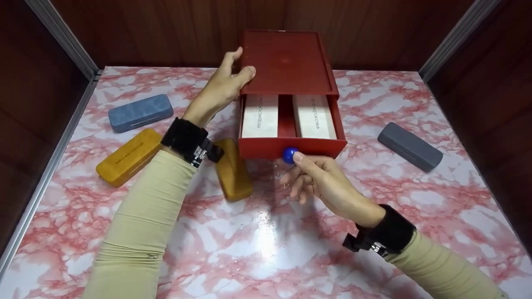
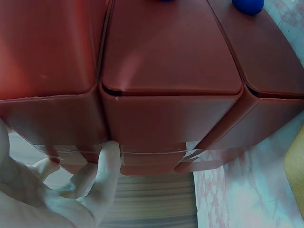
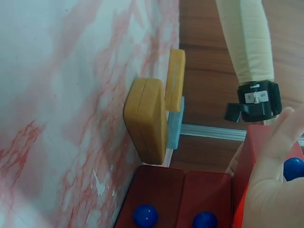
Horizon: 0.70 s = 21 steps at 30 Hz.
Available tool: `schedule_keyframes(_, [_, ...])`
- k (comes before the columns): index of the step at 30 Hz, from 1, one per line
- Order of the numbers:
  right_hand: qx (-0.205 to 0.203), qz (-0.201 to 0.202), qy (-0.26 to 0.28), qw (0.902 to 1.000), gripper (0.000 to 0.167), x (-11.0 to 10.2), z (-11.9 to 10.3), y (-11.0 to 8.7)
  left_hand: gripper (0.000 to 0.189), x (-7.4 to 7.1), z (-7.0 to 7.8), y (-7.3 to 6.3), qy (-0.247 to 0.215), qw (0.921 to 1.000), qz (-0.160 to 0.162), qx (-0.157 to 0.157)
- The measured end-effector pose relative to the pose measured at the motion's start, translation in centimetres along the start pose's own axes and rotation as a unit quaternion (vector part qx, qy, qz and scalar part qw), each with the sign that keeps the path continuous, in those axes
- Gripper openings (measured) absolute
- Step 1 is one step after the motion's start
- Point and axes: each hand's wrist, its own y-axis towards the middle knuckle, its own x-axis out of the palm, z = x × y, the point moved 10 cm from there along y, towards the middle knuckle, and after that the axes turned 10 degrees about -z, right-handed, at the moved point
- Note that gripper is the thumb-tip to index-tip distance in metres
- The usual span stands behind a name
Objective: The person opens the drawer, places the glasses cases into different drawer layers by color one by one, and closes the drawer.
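Observation:
A red drawer cabinet (image 1: 286, 58) stands at the back of the table, its top drawer (image 1: 259, 148) pulled out toward me. Inside lie a white glasses case (image 1: 262, 118) on the left and another white glasses case (image 1: 314, 118) on the right, with a gap between them. My left hand (image 1: 222, 87) rests on the cabinet's left side, thumb over the top edge; in the left wrist view its fingers (image 2: 108, 164) touch the side wall. My right hand (image 1: 330, 182) pinches the blue knob (image 1: 290, 155) on the drawer front, its other fingers loosely curled below.
Left of the cabinet lie a blue glasses case (image 1: 141, 113) and a yellow one (image 1: 129, 157). Another yellow case (image 1: 234, 174) sits near the cabinet's front left, a grey one (image 1: 410, 146) to the right. Two lower drawers show blue knobs (image 3: 145, 216). Brown walls (image 1: 166, 33) enclose the table.

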Motion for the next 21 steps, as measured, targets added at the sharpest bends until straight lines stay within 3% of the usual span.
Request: schedule_keyframes(21, [-0.03, 0.012, -0.081, 0.9962, 0.045, -0.5, -1.3, 0.5, 0.078, 0.1, 0.0, 0.2, 0.0, 1.0, -0.003, -0.004])
